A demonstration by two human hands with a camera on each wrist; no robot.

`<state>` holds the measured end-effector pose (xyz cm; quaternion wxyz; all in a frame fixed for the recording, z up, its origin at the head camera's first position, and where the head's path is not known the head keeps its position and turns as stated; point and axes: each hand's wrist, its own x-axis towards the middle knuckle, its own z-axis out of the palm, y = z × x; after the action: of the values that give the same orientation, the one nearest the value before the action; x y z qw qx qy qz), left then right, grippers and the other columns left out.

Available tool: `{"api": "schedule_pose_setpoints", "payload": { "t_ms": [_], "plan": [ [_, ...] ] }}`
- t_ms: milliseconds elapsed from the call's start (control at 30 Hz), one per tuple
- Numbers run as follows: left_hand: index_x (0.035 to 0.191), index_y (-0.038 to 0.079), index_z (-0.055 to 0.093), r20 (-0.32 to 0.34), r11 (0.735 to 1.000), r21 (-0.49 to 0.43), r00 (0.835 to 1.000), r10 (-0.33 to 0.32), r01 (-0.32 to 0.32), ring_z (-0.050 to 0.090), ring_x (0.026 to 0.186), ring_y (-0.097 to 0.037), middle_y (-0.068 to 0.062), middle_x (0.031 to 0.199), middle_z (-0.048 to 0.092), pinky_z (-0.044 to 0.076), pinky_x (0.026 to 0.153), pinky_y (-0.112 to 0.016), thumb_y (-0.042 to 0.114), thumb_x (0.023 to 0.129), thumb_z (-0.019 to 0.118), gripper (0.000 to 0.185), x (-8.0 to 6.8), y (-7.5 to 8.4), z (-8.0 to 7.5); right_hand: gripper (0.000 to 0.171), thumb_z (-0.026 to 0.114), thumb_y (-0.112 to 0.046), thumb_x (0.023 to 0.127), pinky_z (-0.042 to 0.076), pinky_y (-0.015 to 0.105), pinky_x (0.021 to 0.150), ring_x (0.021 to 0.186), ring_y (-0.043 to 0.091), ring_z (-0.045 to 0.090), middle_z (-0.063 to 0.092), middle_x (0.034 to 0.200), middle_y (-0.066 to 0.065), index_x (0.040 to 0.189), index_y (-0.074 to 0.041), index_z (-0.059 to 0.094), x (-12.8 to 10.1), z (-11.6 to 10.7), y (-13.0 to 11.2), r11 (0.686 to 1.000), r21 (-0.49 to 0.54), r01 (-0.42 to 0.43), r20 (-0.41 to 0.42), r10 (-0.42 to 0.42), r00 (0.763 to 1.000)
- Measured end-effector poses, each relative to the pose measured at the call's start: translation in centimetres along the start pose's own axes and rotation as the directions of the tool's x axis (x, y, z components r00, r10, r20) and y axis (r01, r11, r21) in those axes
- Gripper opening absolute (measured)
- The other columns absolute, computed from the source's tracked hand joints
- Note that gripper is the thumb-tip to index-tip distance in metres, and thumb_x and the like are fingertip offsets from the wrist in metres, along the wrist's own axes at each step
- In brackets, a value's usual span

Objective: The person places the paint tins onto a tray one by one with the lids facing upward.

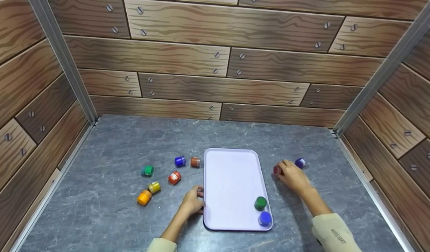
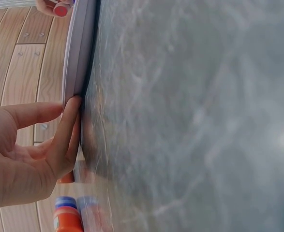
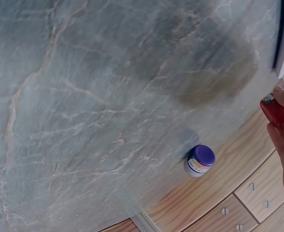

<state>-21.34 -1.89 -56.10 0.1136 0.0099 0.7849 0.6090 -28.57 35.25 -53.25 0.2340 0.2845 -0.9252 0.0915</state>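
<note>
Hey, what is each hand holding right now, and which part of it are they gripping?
The right hand pinches a small red-capped jar by its sides. The left hand holds nothing; its straight fingers rest against the lavender tray's left edge.

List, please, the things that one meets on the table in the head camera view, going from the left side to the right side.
Orange jar → green jar lying on its side → yellow jar → red-orange jar → left hand → tray → red jar in the right hand → purple jar.

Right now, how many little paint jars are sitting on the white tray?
2: a green-lidded jar and a blue-lidded jar, side by side at the tray's near right corner. None seem hidden.
</note>
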Motion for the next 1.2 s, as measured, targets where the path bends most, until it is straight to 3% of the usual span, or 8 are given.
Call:
{"api": "schedule_pose_setpoints", "payload": {
  "t_ms": [200, 500, 867, 1200],
  "plan": [
    [0.115, -0.008, 0.047, 0.002, 1.0, 0.005, 1.0, 0.009, -0.009, 0.058, 0.062, -0.023, -0.011, 0.088, 0.056, 0.053, 0.046, -0.034, -0.019, 0.06, 0.051, 0.056, 0.0, 0.0, -0.1, 0.032, 0.079, -0.001, 0.065, 0.048, 0.043, 0.066, 0.076, 0.031, 0.055, 0.054, 0.084, 0.012, 0.09, 0.003, 0.06, 0.3, -0.7, -0.7, 0.999, 0.024, -0.024, 0.002, 0.024, 1.0],
    [0.115, -0.008, 0.047, 0.0, 1.0, -0.002, 1.0, 0.011, -0.011, 0.058, 0.062, -0.024, -0.011, 0.088, 0.056, 0.053, 0.047, -0.034, -0.02, 0.061, 0.052, 0.056, 0.1, 0.0, 0.0, 0.036, 0.079, 0.001, 0.06, 0.047, 0.04, 0.062, 0.072, 0.026, 0.053, 0.054, 0.083, 0.009, 0.091, 0.002, 0.061, 0.1, -0.8, -2.0, 0.998, 0.051, 0.034, -0.054, -0.031, 0.998],
    [0.115, -0.008, 0.048, -0.009, 0.999, 0.033, 1.0, 0.019, -0.019, 0.059, 0.066, -0.024, -0.013, 0.09, 0.057, 0.053, 0.046, -0.033, -0.02, 0.061, 0.053, 0.055, 0.1, 0.0, 0.1, 0.034, 0.081, -0.007, 0.065, 0.049, 0.037, 0.062, 0.075, 0.02, 0.054, 0.054, 0.086, 0.005, 0.092, -0.004, 0.062, -0.2, -0.8, -4.5, 0.992, 0.108, -0.06, -0.007, 0.061, 0.998],
    [0.113, -0.008, 0.048, -0.004, 0.999, 0.022, 0.999, 0.04, -0.04, 0.058, 0.064, -0.024, -0.013, 0.089, 0.057, 0.052, 0.046, -0.034, -0.02, 0.062, 0.054, 0.053, 0.1, -0.1, 0.0, 0.039, 0.08, -0.004, 0.065, 0.047, 0.034, 0.059, 0.073, 0.017, 0.053, 0.053, 0.087, 0.005, 0.1, -0.001, 0.063, -0.6, 0.1, -5.8, 0.984, 0.176, -0.025, -0.05, 0.035, 0.998]
  ]
}}
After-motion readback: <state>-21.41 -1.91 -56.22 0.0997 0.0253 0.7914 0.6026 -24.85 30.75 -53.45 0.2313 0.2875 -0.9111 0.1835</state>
